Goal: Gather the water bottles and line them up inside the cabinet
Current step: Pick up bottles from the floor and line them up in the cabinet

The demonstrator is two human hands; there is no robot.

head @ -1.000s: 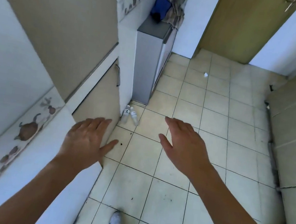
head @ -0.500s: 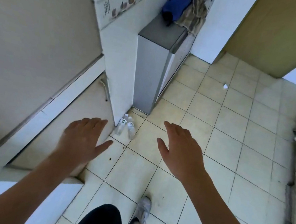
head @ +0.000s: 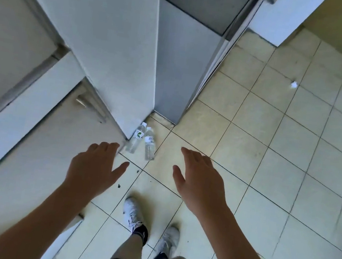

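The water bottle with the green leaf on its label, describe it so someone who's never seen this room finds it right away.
Find the tall grey cabinet standing on the tiled floor against the white wall corner. At its foot stand two clear water bottles. The leaf-label bottle is the one nearer the wall; its neighbour has only dark lettering.

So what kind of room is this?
Probably a kitchen or utility area in a home. It has a tiled floor, a low cabinet door with a metal handle under a white counter, and a grey metal appliance against the wall.
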